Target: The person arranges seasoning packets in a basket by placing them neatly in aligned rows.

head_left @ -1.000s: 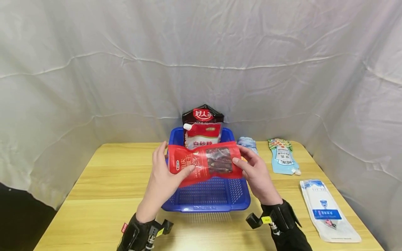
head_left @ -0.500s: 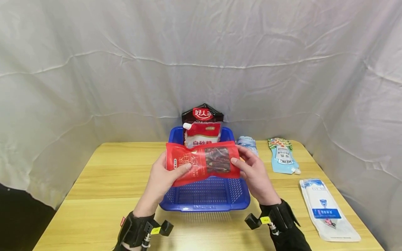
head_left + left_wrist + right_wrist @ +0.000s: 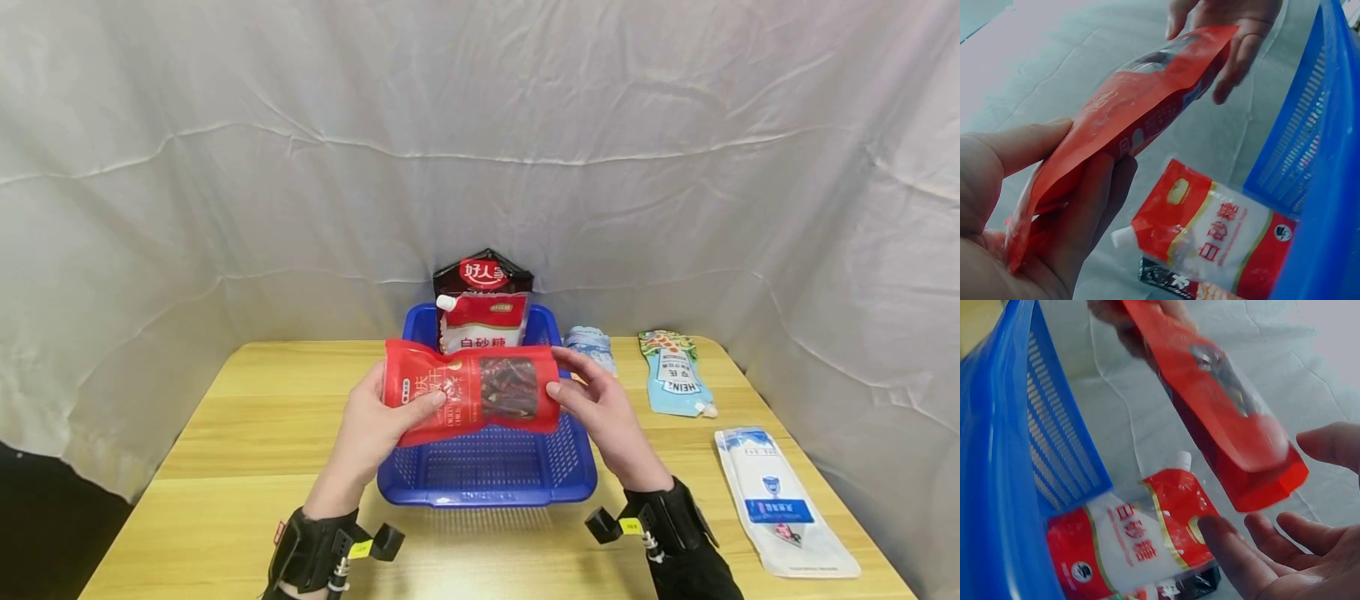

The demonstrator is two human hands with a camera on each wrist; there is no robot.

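Head view: the left hand point(image 3: 375, 421) pinches the flat red plastic chilli pouch point(image 3: 468, 390) above the blue slotted plastic basket point(image 3: 487, 487), the right hand point(image 3: 600, 408) open, fingertips at its 3 o'clock end. Judging by this, the pouch is mid-placement; lowering it toward the white sugar pouch point(image 3: 486, 321) at 12 o'clock seems next.

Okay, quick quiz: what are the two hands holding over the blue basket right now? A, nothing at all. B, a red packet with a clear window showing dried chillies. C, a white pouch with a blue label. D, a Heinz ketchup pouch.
B: the left hand grips one end of the red packet above the blue basket, with the right hand at its other end; the Heinz pouch and white pouch lie on the table.
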